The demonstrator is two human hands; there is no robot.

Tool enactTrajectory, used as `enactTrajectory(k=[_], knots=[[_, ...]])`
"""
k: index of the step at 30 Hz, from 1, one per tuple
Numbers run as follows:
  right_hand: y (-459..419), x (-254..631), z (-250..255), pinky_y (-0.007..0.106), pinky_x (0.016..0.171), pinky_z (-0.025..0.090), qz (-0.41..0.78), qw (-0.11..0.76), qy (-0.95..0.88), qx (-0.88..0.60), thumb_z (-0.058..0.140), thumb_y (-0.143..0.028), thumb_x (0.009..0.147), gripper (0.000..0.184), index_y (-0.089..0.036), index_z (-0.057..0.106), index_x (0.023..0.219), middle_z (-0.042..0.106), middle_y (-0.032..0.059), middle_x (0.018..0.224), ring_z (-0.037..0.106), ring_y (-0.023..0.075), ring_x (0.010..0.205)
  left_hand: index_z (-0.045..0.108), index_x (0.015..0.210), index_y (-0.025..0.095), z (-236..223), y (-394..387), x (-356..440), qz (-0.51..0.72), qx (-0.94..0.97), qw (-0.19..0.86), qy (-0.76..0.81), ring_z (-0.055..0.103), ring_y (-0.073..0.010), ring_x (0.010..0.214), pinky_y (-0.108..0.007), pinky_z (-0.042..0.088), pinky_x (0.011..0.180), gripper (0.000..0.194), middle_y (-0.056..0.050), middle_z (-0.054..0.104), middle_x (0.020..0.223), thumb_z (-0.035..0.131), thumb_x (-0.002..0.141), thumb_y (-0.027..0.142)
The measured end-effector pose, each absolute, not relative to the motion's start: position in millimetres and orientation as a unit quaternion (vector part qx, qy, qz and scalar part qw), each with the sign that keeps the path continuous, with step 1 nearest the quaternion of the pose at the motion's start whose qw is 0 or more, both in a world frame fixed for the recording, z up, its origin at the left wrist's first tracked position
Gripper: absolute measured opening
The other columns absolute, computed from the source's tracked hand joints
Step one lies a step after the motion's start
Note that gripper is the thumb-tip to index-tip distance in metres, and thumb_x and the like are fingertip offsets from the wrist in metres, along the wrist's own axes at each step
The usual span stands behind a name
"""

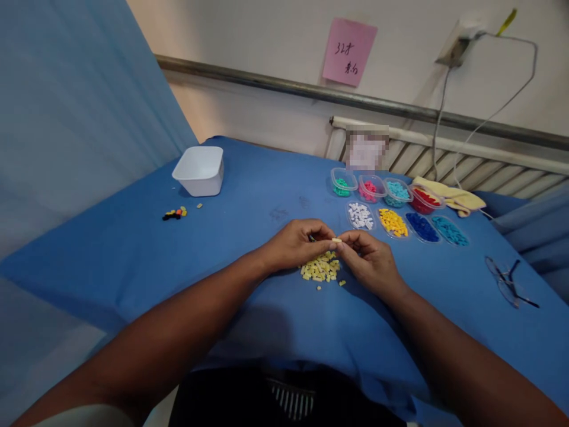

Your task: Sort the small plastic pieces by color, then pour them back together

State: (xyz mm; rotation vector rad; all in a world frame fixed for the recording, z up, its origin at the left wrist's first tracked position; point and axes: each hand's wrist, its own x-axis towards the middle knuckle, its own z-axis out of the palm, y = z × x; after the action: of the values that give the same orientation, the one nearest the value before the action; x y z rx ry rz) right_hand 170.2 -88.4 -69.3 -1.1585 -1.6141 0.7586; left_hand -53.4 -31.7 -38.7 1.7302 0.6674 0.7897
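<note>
A small pale yellow building block is pinched between the fingertips of both hands. My left hand is closed on its left end, and my right hand grips it from the right. Just below them, a heap of pale yellow blocks lies loose on the blue cloth. Two stray blocks rest at the heap's near edge. The inside of my left palm is hidden.
At the back right stand several clear tubs of coloured blocks, including white, orange-yellow and red. A white box and a small black-and-yellow cluster are left. Glasses lie right, near a yellow cloth.
</note>
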Motion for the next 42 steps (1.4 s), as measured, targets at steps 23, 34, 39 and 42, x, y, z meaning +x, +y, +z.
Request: enactTrajectory(k=[23, 34, 39, 42], knots=[[-87, 163, -72, 0.029, 0.069, 0.054, 0.382, 0.495, -0.637, -0.451, 0.08, -0.05, 0.102, 0.027, -0.023, 0.083, 0.101, 0.078, 0.0021, 0.081, 0.069, 0.0167, 0.073, 0.077, 0.097, 0.016, -35, -37, -58, 0.336, 0.769, 0.451, 0.305, 0.061, -0.0112, 0.074, -0.025, 0.047, 0.069, 0.018, 0.001, 0.07, 0.084, 0.072, 0.101, 0.034], [-84, 161, -68, 0.029, 0.068, 0.053, 0.336, 0.499, -0.656, -0.456, 0.076, -0.05, 0.104, 0.029, -0.021, 0.08, 0.1, 0.077, 0.0018, 0.081, 0.068, 0.0167, 0.072, 0.084, 0.108, 0.018, -34, -34, -62, 0.352, 0.787, 0.42, 0.282, 0.07, -0.0164, 0.089, -0.028, 0.053, 0.08, 0.023, -0.005, 0.078, 0.098, 0.073, 0.105, 0.039], [-83, 161, -67, 0.031, 0.073, 0.057, 0.33, 0.501, -0.655, -0.46, 0.072, -0.049, 0.106, 0.029, -0.022, 0.083, 0.106, 0.079, 0.0027, 0.084, 0.072, 0.0185, 0.076, 0.085, 0.107, 0.019, -33, -34, -63, 0.346, 0.78, 0.434, 0.289, 0.072, -0.016, 0.089, -0.027, 0.053, 0.08, 0.024, -0.004, 0.08, 0.098, 0.076, 0.105, 0.04], [-83, 161, -68, 0.033, 0.076, 0.059, 0.325, 0.492, -0.66, -0.466, 0.072, -0.048, 0.107, 0.029, -0.023, 0.085, 0.109, 0.081, 0.0032, 0.085, 0.075, 0.0198, 0.077, 0.086, 0.105, 0.019, -34, -32, -64, 0.337, 0.78, 0.434, 0.301, 0.073, -0.0157, 0.087, -0.027, 0.053, 0.078, 0.019, -0.004, 0.081, 0.097, 0.079, 0.102, 0.037]])
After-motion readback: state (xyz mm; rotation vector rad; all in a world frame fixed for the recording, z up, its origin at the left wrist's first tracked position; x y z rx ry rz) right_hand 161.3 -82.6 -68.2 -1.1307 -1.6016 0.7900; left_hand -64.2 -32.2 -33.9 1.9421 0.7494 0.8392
